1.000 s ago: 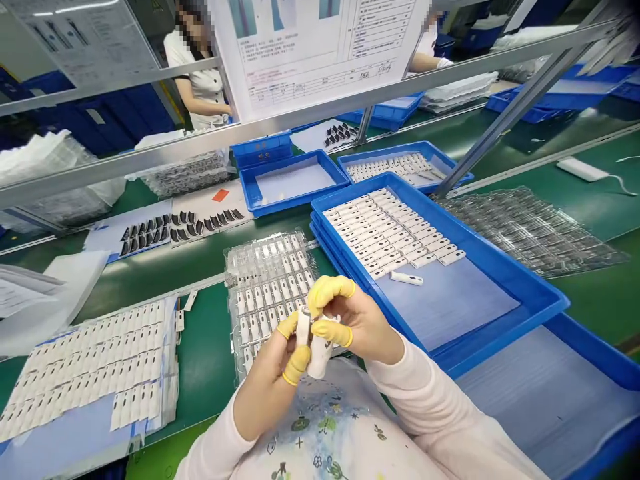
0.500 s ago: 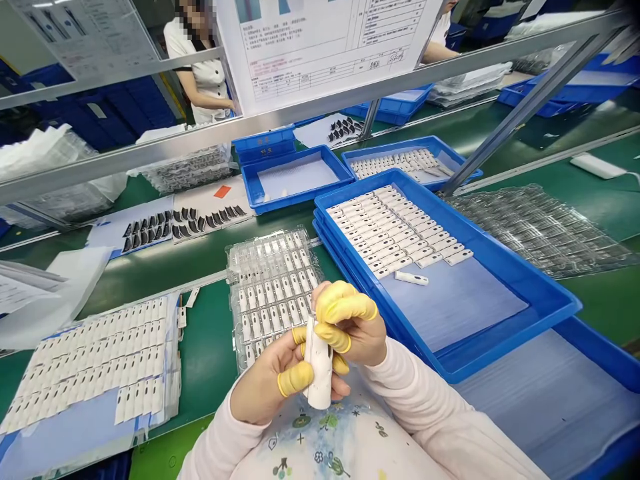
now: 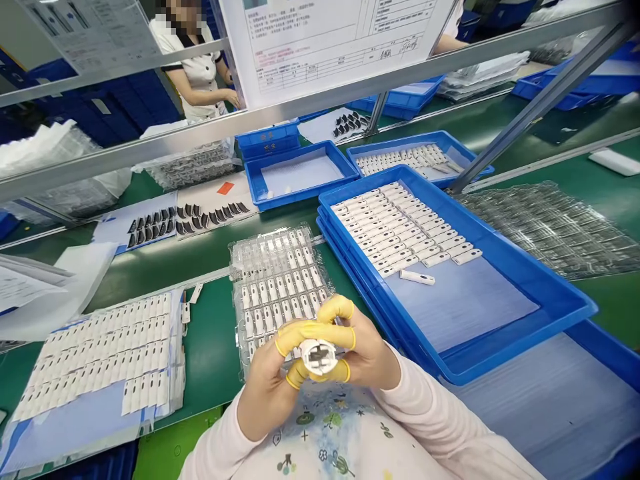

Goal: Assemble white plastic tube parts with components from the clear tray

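Both hands are raised close to my chest and pinch one small white plastic part (image 3: pixel 319 355), its open end turned toward the camera. My left hand (image 3: pixel 273 383) grips it from the left with yellow finger cots on thumb and fingers. My right hand (image 3: pixel 357 347) closes on it from the right, also with yellow cots. Just beyond the hands lies a clear blister tray (image 3: pixel 277 280) with rows of small white pieces. To the right stands a blue tray (image 3: pixel 525 267) holding rows of white parts and one loose part (image 3: pixel 417 277).
White pieces lie in rows on a sheet (image 3: pixel 95 353) at the left. Black curved parts (image 3: pixel 185 220) sit on paper farther back. Other blue trays (image 3: pixel 300 177), stacked clear trays (image 3: pixel 550 227), a metal rail with a hanging instruction sheet (image 3: pixel 330 40), and a person (image 3: pixel 195 60) across the belt.
The white part was held upright; now it is tipped so its open end faces the camera. Both hands have closed tighter around it and sit slightly lower.
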The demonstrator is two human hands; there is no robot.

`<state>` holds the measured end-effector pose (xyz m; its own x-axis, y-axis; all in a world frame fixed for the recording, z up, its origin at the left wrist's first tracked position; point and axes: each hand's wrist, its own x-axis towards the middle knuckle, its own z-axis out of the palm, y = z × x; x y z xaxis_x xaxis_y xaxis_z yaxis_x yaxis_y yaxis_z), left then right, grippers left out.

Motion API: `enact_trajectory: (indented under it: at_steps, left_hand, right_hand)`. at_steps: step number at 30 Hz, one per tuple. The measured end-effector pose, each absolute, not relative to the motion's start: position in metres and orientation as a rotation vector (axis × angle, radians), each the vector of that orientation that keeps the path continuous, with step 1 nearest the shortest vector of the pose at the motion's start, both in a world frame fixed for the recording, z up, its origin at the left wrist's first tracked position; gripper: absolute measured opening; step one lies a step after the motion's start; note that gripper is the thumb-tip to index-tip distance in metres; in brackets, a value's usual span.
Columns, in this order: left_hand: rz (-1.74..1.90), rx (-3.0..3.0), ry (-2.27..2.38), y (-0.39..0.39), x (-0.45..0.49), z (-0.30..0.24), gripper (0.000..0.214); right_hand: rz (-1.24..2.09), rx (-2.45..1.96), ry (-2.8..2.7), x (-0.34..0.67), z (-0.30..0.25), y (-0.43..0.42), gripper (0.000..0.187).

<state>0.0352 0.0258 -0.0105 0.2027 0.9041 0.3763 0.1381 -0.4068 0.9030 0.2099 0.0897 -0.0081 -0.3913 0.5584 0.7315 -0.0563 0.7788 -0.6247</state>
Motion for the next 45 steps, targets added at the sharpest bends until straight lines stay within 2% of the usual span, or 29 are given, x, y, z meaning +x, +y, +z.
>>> enact_trajectory:
  at_steps: [12, 18, 28, 35, 45]
  left_hand:
    - [1.308, 1.903, 0.918, 0.022, 0.039, 0.001, 0.043]
    - [1.311, 1.913, 0.912, 0.022, 0.041, 0.0, 0.044]
    - [1.37, 1.86, 1.01, 0.018, 0.04, -0.006, 0.038]
    - [1.443, 1.959, 1.052, 0.024, 0.042, -0.007, 0.038]
    - [1.425, 1.934, 1.042, 0.025, 0.039, -0.006, 0.04]
  right_hand:
    - [0.78, -0.123, -1.882, 0.209, 0.013, 0.09, 0.049]
    - [0.72, -0.161, -1.881, 0.209, 0.012, 0.088, 0.041]
    - [0.677, -0.307, -1.858, 0.212, 0.01, 0.083, 0.044]
    - [1.068, -0.57, -1.682, 0.213, 0.019, 0.075, 0.025]
    - [1.192, -0.425, -1.656, 0.215, 0.008, 0.08, 0.02]
